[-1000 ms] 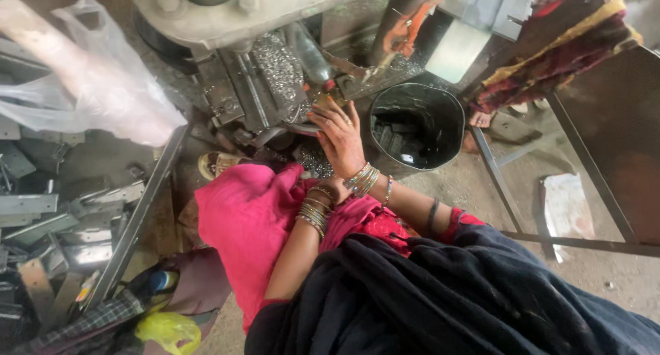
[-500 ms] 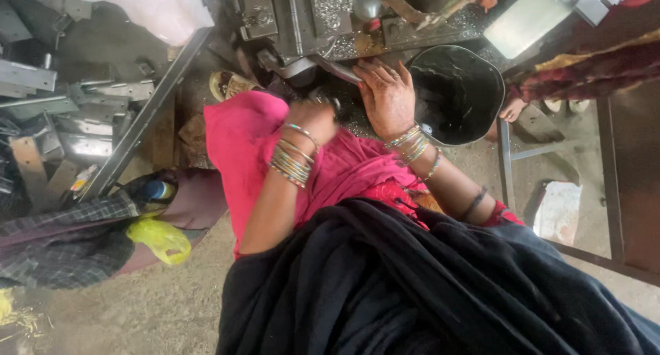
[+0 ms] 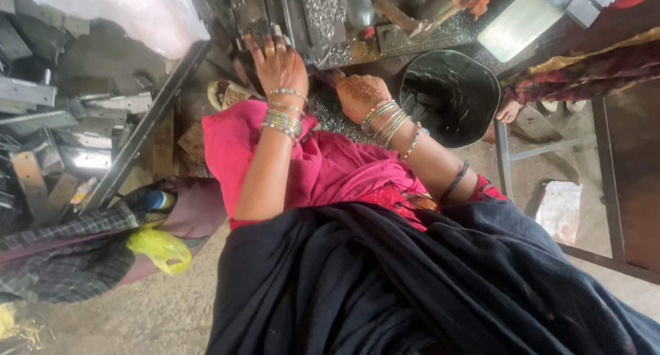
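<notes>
1. I see the left hand (image 3: 278, 63) with fingers spread flat on the metal machine (image 3: 302, 18), gripping nothing.
2. Right hand (image 3: 357, 94) rests by metal shavings (image 3: 330, 118); its fingers are hidden, I cannot tell.
3. Risk: chips could cut skin; bangles (image 3: 282, 121) could snag.
4. Black bucket (image 3: 450, 97) stands just beside.

a workshop floor of bare, dusty concrete (image 3: 137, 320) fills the near left. to the left, a slanted metal rack (image 3: 144, 131) holds stacked grey steel brackets (image 3: 34, 101). a checked cloth (image 3: 69, 259) and a yellow plastic bag (image 3: 161, 248) lie near the rack's foot. on the right stands a metal table frame (image 3: 550, 152). daylight is soft and even, with a bright pale sheet (image 3: 137, 11) far left.
</notes>
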Action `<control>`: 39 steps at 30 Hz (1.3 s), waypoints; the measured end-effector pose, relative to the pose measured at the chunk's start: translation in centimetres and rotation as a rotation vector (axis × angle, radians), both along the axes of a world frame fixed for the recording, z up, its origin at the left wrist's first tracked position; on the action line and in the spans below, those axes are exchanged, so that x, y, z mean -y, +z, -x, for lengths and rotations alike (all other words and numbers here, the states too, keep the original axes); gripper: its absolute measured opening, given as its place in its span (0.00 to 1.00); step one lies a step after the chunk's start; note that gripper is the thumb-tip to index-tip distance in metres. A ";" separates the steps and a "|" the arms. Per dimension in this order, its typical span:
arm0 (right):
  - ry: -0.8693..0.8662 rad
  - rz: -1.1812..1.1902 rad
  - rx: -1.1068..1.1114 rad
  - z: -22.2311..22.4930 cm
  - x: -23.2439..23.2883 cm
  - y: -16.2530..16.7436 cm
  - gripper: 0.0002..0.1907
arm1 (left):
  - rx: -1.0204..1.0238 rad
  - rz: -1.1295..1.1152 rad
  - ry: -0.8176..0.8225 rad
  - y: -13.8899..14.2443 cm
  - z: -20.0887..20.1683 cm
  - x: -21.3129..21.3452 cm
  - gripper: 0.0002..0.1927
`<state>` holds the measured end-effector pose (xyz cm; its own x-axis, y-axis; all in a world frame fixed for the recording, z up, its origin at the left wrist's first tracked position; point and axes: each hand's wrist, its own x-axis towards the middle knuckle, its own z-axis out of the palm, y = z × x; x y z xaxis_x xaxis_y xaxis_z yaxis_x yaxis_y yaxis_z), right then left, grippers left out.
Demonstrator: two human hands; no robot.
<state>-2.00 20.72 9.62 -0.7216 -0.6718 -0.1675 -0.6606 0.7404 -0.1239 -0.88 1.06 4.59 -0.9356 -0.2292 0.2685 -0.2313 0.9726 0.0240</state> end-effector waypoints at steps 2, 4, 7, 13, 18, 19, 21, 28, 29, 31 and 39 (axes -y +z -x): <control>0.042 0.127 -0.059 0.2 -0.9 -2.1 0.20 | 0.026 -0.002 0.009 0.0 0.4 0.2 0.19; 0.153 0.358 -0.231 -1.3 -1.9 -4.6 0.29 | 0.008 0.026 0.007 0.3 0.3 0.3 0.19; -0.235 0.301 0.259 -3.7 -2.4 -7.3 0.28 | -0.098 -0.078 0.033 0.9 -0.4 0.5 0.17; -0.276 0.178 0.231 -3.2 -1.6 -5.5 0.23 | 0.122 -0.082 0.017 2.0 -0.8 0.7 0.18; -0.139 0.372 -0.163 -1.4 0.1 1.3 0.18 | -0.176 0.051 0.030 1.9 1.0 0.6 0.16; -0.143 0.434 -0.159 -1.5 0.4 2.4 0.17 | -0.185 0.060 0.023 1.8 1.1 0.6 0.15; -0.169 0.559 -0.176 -1.5 0.4 4.6 0.14 | 0.049 0.053 0.030 1.4 0.9 0.6 0.13; -0.212 1.027 -0.351 -6.9 -4.8 13.4 0.26 | -0.112 0.047 -0.044 -0.3 -1.6 -0.3 0.17; -0.222 1.113 -0.405 -7.6 -5.9 15.1 0.25 | -0.143 0.067 -0.051 -0.6 -1.7 -0.6 0.18; -0.184 1.334 -0.543 -9.0 -8.0 18.5 0.21 | -0.244 0.134 -0.049 -1.1 -1.7 -0.8 0.24; 0.392 1.690 -1.275 -14.7 -16.7 27.7 0.24 | -0.165 -0.040 -0.050 -1.9 -2.1 -0.9 0.23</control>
